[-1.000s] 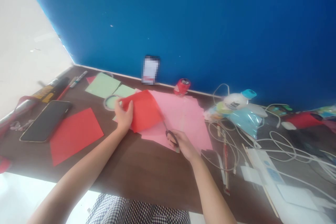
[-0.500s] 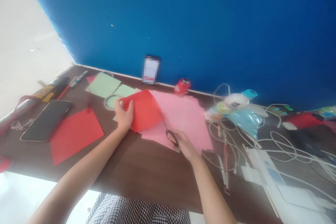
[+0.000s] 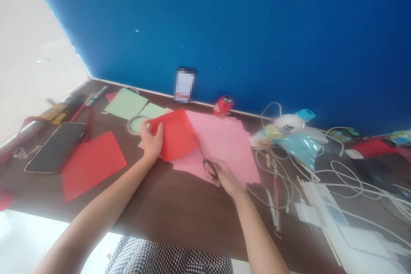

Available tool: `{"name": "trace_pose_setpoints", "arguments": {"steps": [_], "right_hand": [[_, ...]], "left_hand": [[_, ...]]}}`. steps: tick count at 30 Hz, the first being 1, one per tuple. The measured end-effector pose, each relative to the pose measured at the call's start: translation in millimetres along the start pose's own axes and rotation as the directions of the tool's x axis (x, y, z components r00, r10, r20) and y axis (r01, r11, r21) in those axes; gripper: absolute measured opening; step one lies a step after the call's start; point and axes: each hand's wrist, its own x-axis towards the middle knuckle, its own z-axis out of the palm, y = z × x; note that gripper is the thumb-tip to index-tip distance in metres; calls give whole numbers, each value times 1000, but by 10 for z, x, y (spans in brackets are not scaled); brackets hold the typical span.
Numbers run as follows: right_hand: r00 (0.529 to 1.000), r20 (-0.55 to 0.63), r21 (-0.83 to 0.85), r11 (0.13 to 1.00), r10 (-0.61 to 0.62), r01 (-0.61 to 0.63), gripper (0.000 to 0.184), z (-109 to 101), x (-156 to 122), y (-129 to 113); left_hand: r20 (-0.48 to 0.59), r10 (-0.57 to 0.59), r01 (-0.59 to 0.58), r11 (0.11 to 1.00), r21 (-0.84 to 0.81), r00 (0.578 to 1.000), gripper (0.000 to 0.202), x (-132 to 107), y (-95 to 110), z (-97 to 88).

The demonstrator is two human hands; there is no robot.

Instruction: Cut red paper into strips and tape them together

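Observation:
My left hand (image 3: pixel 151 140) grips the left edge of a red paper sheet (image 3: pixel 177 135), lifting it over several pink sheets (image 3: pixel 224 141) on the dark brown table (image 3: pixel 180 214). My right hand (image 3: pixel 223 175) is closed on a pair of scissors (image 3: pixel 208 163), whose blades point up toward the red sheet's lower right edge. A roll of tape (image 3: pixel 135 124) lies just left of my left hand, on pale green paper (image 3: pixel 126 103).
A second red sheet (image 3: pixel 91 163) and a black phone (image 3: pixel 58 146) lie at left, with pens and a dark tube behind. A red can (image 3: pixel 223 105) stands by the blue wall. White cables (image 3: pixel 346 175), a glue bottle (image 3: pixel 290 123) and white boxes crowd the right.
Both hands, the red sheet and the scissors stay almost where they were. A thin red strip near the phone has shifted left.

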Motion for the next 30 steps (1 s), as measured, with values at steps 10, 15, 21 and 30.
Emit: {"name": "trace_pose_setpoints", "arguments": {"steps": [10,15,21,30], "right_hand": [[1000,-8,-15,1000,2,-2,36,-1,-3,3],[1000,-9,-14,1000,-3,3,37,0,-2,12],[1000,-13,-14,1000,14,-14,35,5,-3,0],[1000,-28,-25,1000,12,-13,33,14,-8,-14]], "left_hand": [[9,0,0,1000,15,1000,31,-1,17,0],[-4,-3,3,1000,6,1000,32,0,0,3],[7,-3,3,1000,-3,1000,30,-3,8,1],[6,-2,2,1000,2,1000,32,-1,14,-5]]}}
